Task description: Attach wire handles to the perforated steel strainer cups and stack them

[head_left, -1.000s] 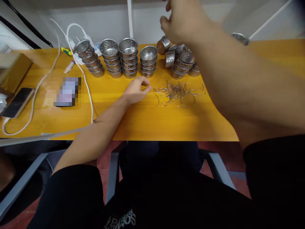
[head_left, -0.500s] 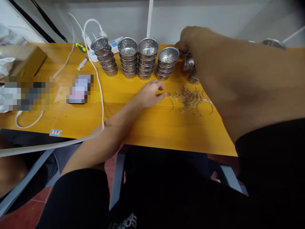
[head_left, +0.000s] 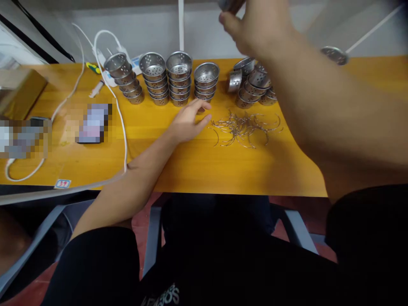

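Take the wire pile on the worktop as your landmark. Behind it and off to your left you have four stacks of perforated metal cups, mouths up, in a row. The leftmost stack leans; the second and the third look straight, and the fourth looks a little shorter. As far as the picture shows, those cups look nested and set in order.

What seems unsettled is the cluster straight behind the pile: one cup lies on its side, and others are nested askew in a short stack, with part of the group hidden by your right forearm. How many cups are in there, you cannot tell from here. The wires themselves lie loose and tangled, apart from the cups.

Your left hand rests just left of the pile, fingers loosely curled and grasping nothing you can see. Your right hand is raised beyond the pile, pinching a grey metal piece, probably a cup, though the top edge of the view cuts it off.
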Demonstrator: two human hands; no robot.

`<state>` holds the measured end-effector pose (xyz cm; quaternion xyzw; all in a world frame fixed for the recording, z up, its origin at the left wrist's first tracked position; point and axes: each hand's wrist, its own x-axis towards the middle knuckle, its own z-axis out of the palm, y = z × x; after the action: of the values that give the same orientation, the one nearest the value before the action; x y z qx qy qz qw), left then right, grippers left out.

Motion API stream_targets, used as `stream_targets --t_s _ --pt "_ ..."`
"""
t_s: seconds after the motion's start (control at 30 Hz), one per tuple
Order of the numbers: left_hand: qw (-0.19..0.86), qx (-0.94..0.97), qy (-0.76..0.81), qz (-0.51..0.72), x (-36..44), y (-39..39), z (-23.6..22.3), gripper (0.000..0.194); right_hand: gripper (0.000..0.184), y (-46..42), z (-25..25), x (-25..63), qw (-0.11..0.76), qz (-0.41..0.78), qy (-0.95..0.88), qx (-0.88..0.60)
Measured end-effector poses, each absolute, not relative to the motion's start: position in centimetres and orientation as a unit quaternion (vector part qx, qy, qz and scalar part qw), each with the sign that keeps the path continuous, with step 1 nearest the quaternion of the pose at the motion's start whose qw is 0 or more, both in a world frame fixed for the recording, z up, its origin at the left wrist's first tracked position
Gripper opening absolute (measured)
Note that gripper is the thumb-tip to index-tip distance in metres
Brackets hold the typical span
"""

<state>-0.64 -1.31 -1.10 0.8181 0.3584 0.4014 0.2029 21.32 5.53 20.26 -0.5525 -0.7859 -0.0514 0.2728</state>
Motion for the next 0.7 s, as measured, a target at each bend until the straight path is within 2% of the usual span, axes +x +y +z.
stream_targets --t_s 0.03,0.1,0.2,0.3,0.47,0.7 --pt "0.205 0.814 0.355 0.411 -0.5 -1.3 -1.2 0.032 0.047 3.9 19.6 21.9 0.275 -0.068 -0.813 -0.508" --pt "0.218 0.800 0.356 0.430 -0.3 -1.5 -1.3 0.050 0.056 1.2 16.9 23.6 0.286 -0.075 -0.832 -0.470" --pt "0.245 0.788 0.344 0.448 0.0 -2.1 -1.1 0.088 0.046 -1.9 11.3 26.3 0.330 -0.022 -0.868 -0.369" --pt "0.273 0.805 0.301 0.433 0.2 -2.5 -0.9 0.109 0.026 -4.1 6.5 27.9 0.340 0.079 -0.879 -0.325" --pt "0.302 0.809 0.320 0.390 0.3 -1.9 -1.4 0.114 0.026 -4.5 3.2 28.1 0.354 0.147 -0.876 -0.293" --pt "0.330 0.796 0.304 0.406 -0.3 -0.7 -2.4 0.092 0.033 -4.1 2.4 27.8 0.353 0.169 -0.878 -0.277"
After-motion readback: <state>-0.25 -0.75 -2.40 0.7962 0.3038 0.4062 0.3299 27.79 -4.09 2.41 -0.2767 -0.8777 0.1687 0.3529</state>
